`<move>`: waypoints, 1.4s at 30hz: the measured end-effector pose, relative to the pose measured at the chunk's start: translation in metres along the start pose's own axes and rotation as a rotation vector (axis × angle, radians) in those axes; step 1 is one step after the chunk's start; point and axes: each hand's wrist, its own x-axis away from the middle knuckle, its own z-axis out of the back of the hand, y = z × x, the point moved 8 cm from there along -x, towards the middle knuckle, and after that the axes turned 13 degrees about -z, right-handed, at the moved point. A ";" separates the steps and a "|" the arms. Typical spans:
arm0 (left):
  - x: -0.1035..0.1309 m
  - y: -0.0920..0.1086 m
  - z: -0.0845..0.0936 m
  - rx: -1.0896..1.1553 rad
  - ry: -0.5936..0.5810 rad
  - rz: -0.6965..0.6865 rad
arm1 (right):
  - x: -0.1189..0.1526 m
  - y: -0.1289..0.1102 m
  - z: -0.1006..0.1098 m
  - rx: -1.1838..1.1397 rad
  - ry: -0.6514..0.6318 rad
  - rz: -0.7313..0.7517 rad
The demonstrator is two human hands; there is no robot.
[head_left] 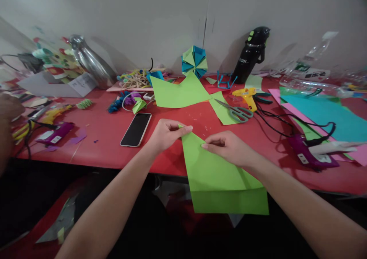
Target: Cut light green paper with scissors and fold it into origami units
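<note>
A sheet of green paper hangs over the front edge of the red table, folded over at its top with a crease across its lower part. My left hand pinches its upper left corner between thumb and fingers. On the slanting upper edge, my right hand grips the same sheet between thumb and forefinger. Beyond my hands lie another green paper piece and a smaller green strip. Grey-handled scissors rest on that strip. To the left of my left hand lies a phone.
A yellow glue gun, cables and a purple power strip are on the right, near coloured paper. A black bottle and a blue-green paper ball stand by the wall. Another person's hand shows at far left.
</note>
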 end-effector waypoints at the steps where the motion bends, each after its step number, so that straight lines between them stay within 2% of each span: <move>1: -0.001 0.001 0.001 -0.007 -0.018 -0.003 | 0.000 0.000 0.000 0.004 0.000 0.004; 9: -0.002 0.002 0.011 -0.140 -0.161 -0.061 | 0.002 0.005 0.002 0.118 0.019 -0.019; 13: -0.005 0.010 0.019 -0.233 -0.135 -0.108 | 0.006 0.004 0.003 0.190 0.045 0.011; 16: -0.009 0.015 0.045 -0.306 0.001 -0.132 | 0.007 0.006 0.011 0.221 0.067 0.012; 19: -0.011 0.018 0.085 -0.376 0.180 -0.140 | 0.008 0.010 0.026 0.220 0.078 -0.006; 22: -0.010 0.017 0.120 -0.436 0.303 -0.163 | 0.010 0.014 0.046 0.250 0.088 -0.015; 24: -0.011 0.014 0.132 -0.389 0.340 -0.172 | 0.011 0.016 0.060 0.279 0.098 -0.006; 26: -0.012 0.012 0.134 -0.363 0.343 -0.175 | 0.012 0.021 0.080 0.351 0.176 -0.020; 31: -0.018 0.011 0.116 -0.470 0.254 -0.173 | 0.019 0.032 0.114 0.430 0.317 -0.053; 33: -0.018 0.014 0.109 -0.562 0.225 -0.202 | 0.021 0.032 0.117 0.438 0.345 -0.061; 36: -0.013 0.027 0.091 -0.786 0.203 -0.335 | 0.019 0.028 0.107 0.535 0.363 -0.066; 39: -0.002 0.043 0.039 -0.869 0.024 -0.555 | 0.014 0.019 0.090 0.598 0.399 -0.063; 42: 0.009 0.050 -0.018 -0.842 -0.163 -0.663 | 0.016 -0.002 0.070 0.569 0.463 0.087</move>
